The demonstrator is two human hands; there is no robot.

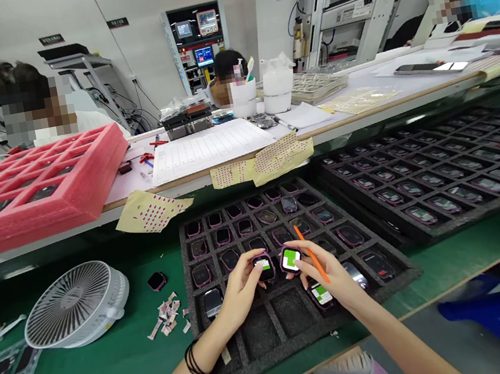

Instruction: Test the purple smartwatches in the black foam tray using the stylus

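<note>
My left hand [244, 283] is closed on a purple-rimmed smartwatch [264, 268] whose screen is lit partly white and green. In my right hand [324, 264] is a second smartwatch [290, 260] with a bright green and white screen. An orange stick, perhaps a pen [311, 253], is also tucked among the right fingers. Both hands are above a dark foam tray [261, 333] with rows of compartments, many holding watches. Another lit watch [321, 294] lies in the tray, partly covered by my right wrist.
A white fan [77, 304], a loose watch [156, 281] and small paper strips [165, 316] are on the green bench at left. More filled black trays [445, 172] stand at right. A pink foam tray [85, 184] overhangs the raised shelf. Two people sit beyond it.
</note>
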